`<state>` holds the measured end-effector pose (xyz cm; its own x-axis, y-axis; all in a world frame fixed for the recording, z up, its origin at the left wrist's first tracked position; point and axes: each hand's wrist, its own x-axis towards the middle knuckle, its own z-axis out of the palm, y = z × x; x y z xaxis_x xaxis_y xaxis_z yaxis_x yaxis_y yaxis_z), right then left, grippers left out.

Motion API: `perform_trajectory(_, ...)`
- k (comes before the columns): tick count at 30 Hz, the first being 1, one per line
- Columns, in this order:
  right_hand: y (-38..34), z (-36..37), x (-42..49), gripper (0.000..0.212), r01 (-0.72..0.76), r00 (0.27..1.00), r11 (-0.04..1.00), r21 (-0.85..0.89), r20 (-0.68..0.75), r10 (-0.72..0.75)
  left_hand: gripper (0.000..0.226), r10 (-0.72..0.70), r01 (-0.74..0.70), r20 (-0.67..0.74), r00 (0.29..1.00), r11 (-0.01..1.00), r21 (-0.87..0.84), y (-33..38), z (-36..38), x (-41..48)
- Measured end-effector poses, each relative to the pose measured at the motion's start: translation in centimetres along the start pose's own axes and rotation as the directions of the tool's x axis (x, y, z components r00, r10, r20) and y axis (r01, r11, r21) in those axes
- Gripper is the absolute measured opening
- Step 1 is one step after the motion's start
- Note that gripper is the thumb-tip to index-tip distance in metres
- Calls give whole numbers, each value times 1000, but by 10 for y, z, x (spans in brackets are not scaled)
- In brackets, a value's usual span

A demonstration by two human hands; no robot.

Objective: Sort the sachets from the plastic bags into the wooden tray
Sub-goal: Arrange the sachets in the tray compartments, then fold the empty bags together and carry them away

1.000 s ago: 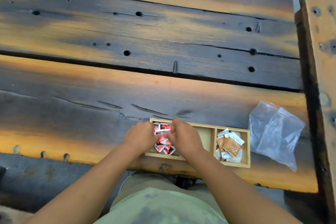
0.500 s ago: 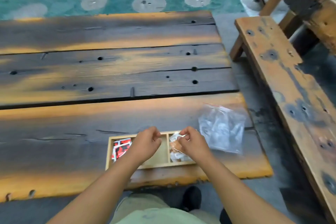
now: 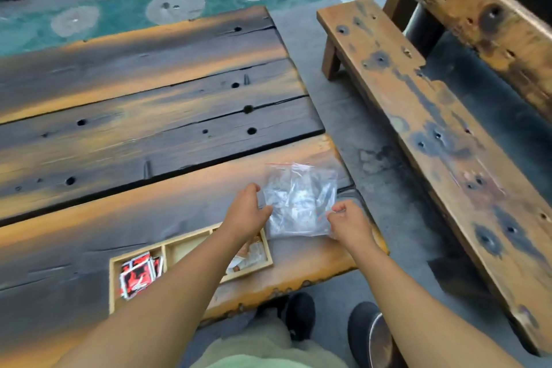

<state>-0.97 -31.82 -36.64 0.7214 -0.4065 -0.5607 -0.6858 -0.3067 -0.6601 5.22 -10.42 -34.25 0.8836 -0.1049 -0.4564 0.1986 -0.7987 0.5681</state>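
Your two bare arms reach forward over a dark, orange-streaked plank bench point(image 3: 149, 128). The clear plastic bags point(image 3: 300, 200) lie flat and crumpled near the bench's right end, directly between your two grips.

Your left grip point(image 3: 246, 212) is at the bags' left edge, half open, with the thumb raised and the curved fingertips point(image 3: 266, 210) touching the plastic. It cannot be told whether it has hold of the plastic. Your right grip point(image 3: 348, 221) is at the bags' lower right edge, its fingers curled in and pinching the plastic there.

The wooden tray point(image 3: 112, 284) sits on the near edge of the bench, just below and to the left of the bags, under your left forearm. Its left compartment holds red, black and white sachets point(image 3: 137, 273). Its right compartment holds brown and white sachets point(image 3: 252, 251), partly hidden by your forearm. Neither grip touches the tray.

To the right, well apart from the bags, a long wooden seat point(image 3: 418, 128) stands on the grey floor. Your dark shoes point(image 3: 300, 314) show below the bench edge.
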Motion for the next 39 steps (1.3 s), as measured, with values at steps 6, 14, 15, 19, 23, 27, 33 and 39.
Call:
perform_trajectory(6,2,-2,39,22,-51,997,990,-129,-71,42,62,-101,86,120,988,989,124,0,3,45)
perform_trajectory(14,-11,19,66,24,-93,994,985,-146,-67,84,55,-174,194,185,967,976,-96,1,24,76)
perform_trajectory(15,-10,23,67,30,-93,995,988,-121,-55,87,54,-178,204,188,966,970,-131,1,27,77)
perform_trajectory(19,-8,34,64,31,-77,996,995,-68,-45,74,51,-190,225,184,964,954,-197,2,35,78)
perform_trajectory(23,-6,38,66,28,-10,999,990,-143,-50,3,48,-203,248,190,961,935,-255,6,40,86)
perform_trajectory(27,-6,38,69,27,10,998,986,-164,-60,-20,31,-215,250,144,966,922,-295,9,45,90)
perform_trajectory(33,-12,32,67,44,-36,998,999,22,-42,37,17,-139,204,173,975,866,-457,14,36,87)
perform_trajectory(39,-13,13,52,53,-198,980,890,411,101,171,29,3,204,322,947,767,-608,34,20,78)
